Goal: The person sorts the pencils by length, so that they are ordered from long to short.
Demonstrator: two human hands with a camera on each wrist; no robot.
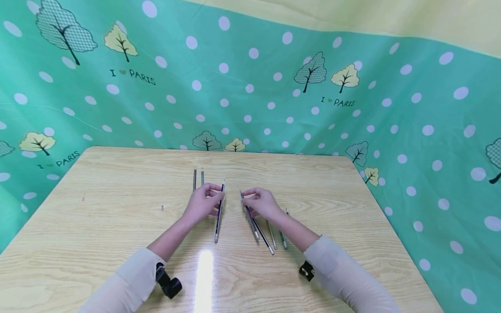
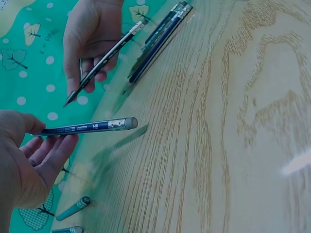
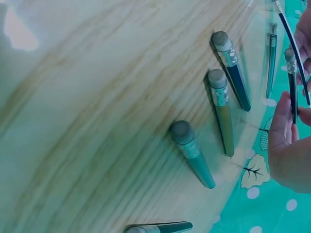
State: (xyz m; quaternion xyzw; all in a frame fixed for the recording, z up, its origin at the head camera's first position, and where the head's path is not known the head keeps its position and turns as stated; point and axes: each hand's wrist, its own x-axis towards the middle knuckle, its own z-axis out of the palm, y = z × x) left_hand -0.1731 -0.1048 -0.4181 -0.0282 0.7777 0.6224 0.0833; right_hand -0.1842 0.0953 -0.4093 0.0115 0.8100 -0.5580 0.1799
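In the head view my left hand [image 1: 203, 202] pinches a dark blue pencil [image 1: 219, 213] between thumb and fingers. It slants over the table, its silver-banded eraser end towards me. In the left wrist view this pencil [image 2: 87, 127] casts a shadow on the wood. Opposite, my right hand [image 1: 264, 203] pinches another dark pencil [image 1: 251, 221], point facing away. Below that hand lie a dark blue pencil [image 3: 235, 73], an olive pencil [image 3: 223, 116] and a green pencil [image 3: 197, 162]. Past my left hand a dark pencil [image 1: 194, 179] and a green pencil [image 1: 202, 176] are partly hidden.
The light wood table [image 1: 117, 208] reaches back to a green dotted cloth [image 1: 235, 100] hanging behind and at the sides. A tiny scrap [image 1: 162, 208] lies left of my left hand. Black cameras, such as the left one [image 1: 169, 283], sit at both wrists.
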